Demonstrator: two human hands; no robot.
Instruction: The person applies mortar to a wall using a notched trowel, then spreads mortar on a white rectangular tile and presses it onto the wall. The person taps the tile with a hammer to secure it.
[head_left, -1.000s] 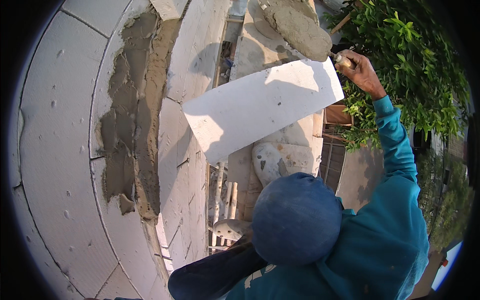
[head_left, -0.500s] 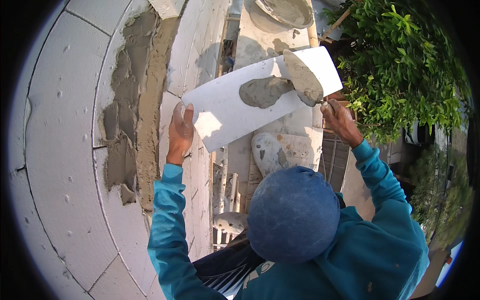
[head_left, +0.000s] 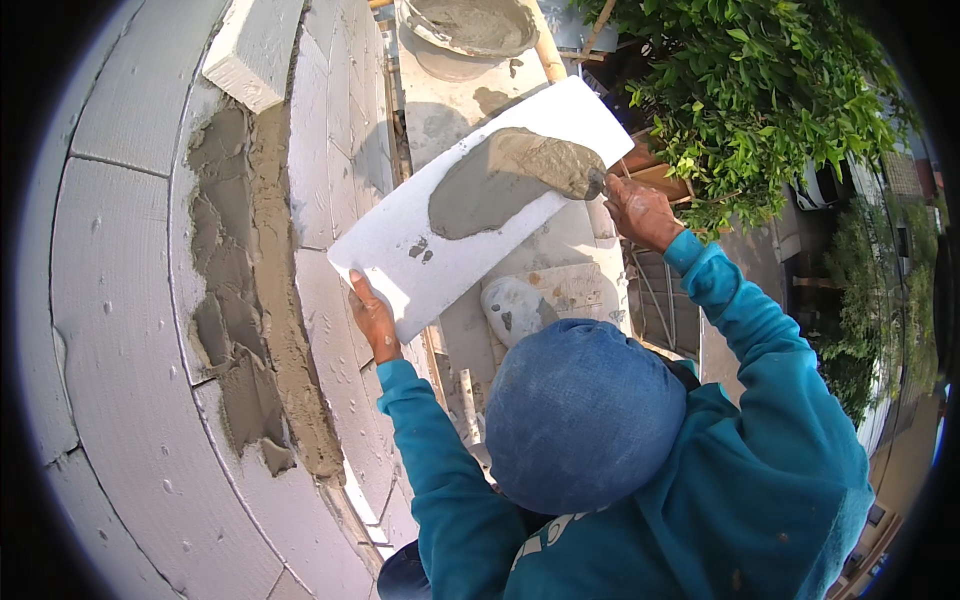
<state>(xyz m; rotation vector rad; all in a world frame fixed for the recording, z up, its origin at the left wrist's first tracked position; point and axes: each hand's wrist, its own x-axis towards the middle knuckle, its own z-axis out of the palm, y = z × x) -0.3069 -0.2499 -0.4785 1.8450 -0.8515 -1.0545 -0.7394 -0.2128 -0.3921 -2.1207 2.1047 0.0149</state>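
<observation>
A long white block (head_left: 375,250) is held slanted above the planks, its broad face turned up. My left hand (head_left: 373,318) grips its lower left end, the thumb on the face. Wet grey mortar (head_left: 470,195) lies in a long patch on that face, with a few small blobs below it. At the block's right edge my right hand (head_left: 642,212) is closed around the handle of a trowel (head_left: 575,170). The trowel's blade, coated in mortar, rests against the patch; the mortar hides where its edge meets the block.
On the left, a white block wall carries a rough mortar bed (head_left: 225,220), with another block (head_left: 260,55) at its far end. A round basin (head_left: 430,45) of mortar stands on the planks (head_left: 425,85). Leafy branches (head_left: 760,100) crowd the right, above a lower ground level.
The trowel has swung down onto the block, and the mortar patch is longer and wider. The block is tilted more steeply, its left end lower. The whole view has shifted.
</observation>
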